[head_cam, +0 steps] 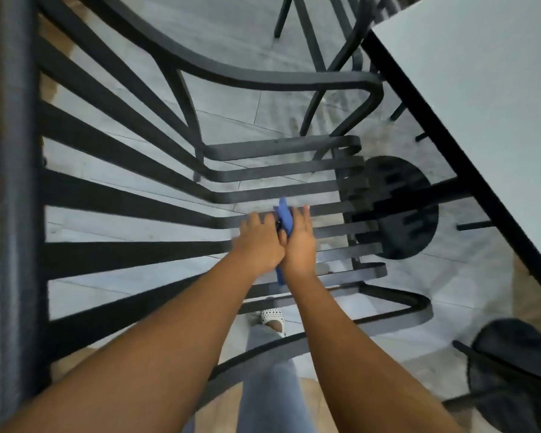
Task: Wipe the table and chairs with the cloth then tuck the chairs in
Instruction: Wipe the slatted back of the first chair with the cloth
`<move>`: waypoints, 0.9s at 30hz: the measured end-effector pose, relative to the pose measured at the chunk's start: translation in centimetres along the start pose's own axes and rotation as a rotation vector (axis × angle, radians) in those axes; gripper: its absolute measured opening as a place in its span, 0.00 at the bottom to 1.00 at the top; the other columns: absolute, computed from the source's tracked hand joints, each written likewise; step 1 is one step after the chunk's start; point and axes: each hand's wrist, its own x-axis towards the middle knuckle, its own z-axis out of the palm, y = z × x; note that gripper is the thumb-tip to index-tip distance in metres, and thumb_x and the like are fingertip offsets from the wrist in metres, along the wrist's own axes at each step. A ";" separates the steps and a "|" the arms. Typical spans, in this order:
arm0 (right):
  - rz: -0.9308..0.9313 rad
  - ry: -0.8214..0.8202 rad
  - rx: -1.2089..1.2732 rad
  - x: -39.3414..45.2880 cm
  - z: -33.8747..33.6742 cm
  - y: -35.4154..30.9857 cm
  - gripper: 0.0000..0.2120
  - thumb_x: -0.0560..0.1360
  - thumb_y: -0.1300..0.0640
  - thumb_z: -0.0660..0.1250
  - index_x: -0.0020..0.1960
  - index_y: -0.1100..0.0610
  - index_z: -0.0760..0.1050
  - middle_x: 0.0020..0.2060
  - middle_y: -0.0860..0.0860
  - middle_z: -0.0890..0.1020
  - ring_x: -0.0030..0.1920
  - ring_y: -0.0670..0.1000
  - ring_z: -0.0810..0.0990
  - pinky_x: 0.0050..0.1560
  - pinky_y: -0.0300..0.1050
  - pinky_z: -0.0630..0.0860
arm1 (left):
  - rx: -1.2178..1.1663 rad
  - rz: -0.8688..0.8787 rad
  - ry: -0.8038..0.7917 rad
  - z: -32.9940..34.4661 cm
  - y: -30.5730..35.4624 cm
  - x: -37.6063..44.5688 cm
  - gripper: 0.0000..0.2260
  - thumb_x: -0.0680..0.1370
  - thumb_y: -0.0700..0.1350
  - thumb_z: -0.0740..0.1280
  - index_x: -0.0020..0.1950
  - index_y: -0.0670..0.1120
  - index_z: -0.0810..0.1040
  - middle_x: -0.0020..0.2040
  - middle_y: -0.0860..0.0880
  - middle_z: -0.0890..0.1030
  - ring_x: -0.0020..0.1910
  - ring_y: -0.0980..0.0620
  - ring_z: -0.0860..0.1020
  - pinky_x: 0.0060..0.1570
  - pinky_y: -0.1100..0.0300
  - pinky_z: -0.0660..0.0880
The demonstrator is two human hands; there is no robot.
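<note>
I look straight down on a black metal chair (132,195) with a slatted back and seat. Both my hands are at the middle of the seat slats. My right hand (299,242) holds the blue cloth (285,218) against a slat, fingers lying along it; the cloth shows above the fingers and below the wrist. My left hand (258,242) is pressed against the right one, fingers curled down over a seat slat beside the cloth. The white table (481,73) with its black edge lies at the upper right, apart from the chair.
The table's round black base (394,207) sits on the grey tiled floor just right of the seat. Another black chair (325,32) stands at the top, and a second round base (512,370) at the lower right. My foot in a white shoe (274,318) shows under the chair.
</note>
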 end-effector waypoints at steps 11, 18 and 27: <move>0.229 0.224 -0.103 -4.3 0.8 -6.8 0.36 0.80 0.56 0.60 0.77 0.55 0.39 0.75 0.60 0.37 0.73 0.67 0.55 0.65 0.60 0.68 | 0.918 0.266 -0.146 -8.3 -4.8 -5.0 0.52 0.63 0.79 0.53 0.73 0.55 0.30 0.72 0.42 0.26 0.66 0.29 0.26 0.58 0.28 0.30; 0.416 0.229 -0.131 -5.8 0.5 -9.1 0.21 0.82 0.52 0.55 0.74 0.53 0.59 0.68 0.58 0.69 0.59 0.61 0.75 0.50 0.54 0.74 | 0.928 0.299 -0.167 -10.4 -4.0 -5.3 0.30 0.78 0.59 0.59 0.75 0.47 0.56 0.75 0.37 0.54 0.73 0.33 0.52 0.68 0.35 0.49; 0.561 0.314 -0.255 -5.6 1.3 -10.8 0.22 0.79 0.41 0.55 0.55 0.59 0.72 0.47 0.56 0.78 0.46 0.57 0.78 0.40 0.46 0.70 | 0.898 0.615 -0.161 -14.5 -3.1 -2.9 0.13 0.82 0.43 0.55 0.61 0.45 0.76 0.59 0.46 0.78 0.58 0.46 0.76 0.52 0.57 0.72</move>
